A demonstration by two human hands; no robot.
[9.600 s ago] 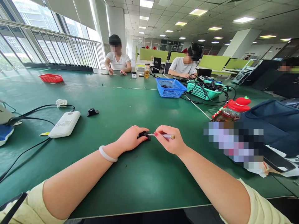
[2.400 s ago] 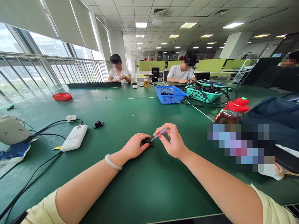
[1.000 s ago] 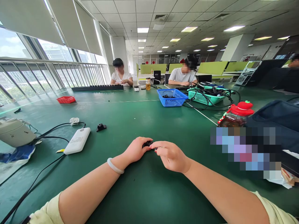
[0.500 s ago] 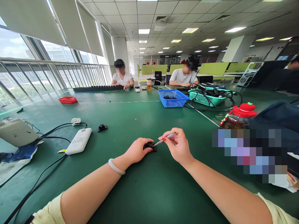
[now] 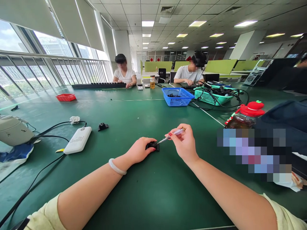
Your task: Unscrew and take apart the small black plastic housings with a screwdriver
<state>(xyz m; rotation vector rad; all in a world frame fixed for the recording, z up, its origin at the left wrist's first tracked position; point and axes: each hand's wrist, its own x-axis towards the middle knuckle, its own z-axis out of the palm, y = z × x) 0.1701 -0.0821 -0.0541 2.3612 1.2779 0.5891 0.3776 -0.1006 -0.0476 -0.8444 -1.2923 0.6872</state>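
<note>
Tilted since earlier, the screwdriver (image 5: 177, 131) slants, tip down-left toward black part (image 5: 156, 148).

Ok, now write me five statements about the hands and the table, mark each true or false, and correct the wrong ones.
1. The left hand holds a small black part. True.
2. The right hand is empty. False: it holds a slim tool.
3. A pale bracelet circles the right wrist. False: it circles the left.
4. The blue basket stands left of the green basket. True.
5. The red tray touches the blue basket. False: they stand apart.
</note>
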